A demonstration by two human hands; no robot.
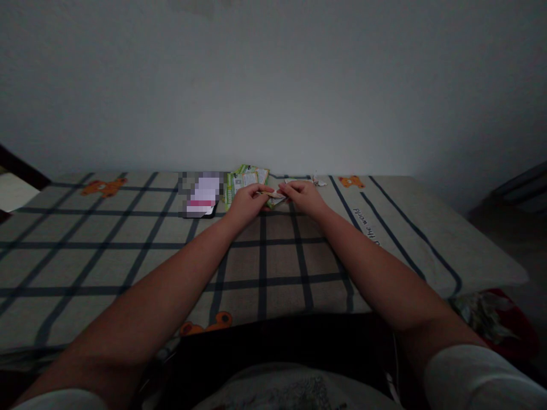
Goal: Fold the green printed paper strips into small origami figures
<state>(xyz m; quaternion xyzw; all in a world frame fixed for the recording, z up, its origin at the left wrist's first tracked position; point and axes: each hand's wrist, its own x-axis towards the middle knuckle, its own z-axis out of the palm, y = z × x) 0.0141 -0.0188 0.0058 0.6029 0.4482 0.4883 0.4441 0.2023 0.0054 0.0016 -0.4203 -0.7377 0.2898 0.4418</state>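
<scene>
My left hand and my right hand meet over the far middle of the table. Between their pinched fingertips is a small, thin, pale piece, too small and dim to tell its kind. Just behind my left hand lie several green and white printed packets, partly covered by that hand. A bit of green shows below the fingertips; I cannot tell whether it is held or lies on the cloth. Beyond my right hand are whitish crumpled scraps.
A phone with a lit, blurred screen lies left of the packets. The table wears a checked cloth with bear prints and reaches the grey wall. Low on the right stands a red container with crumpled stuff in it.
</scene>
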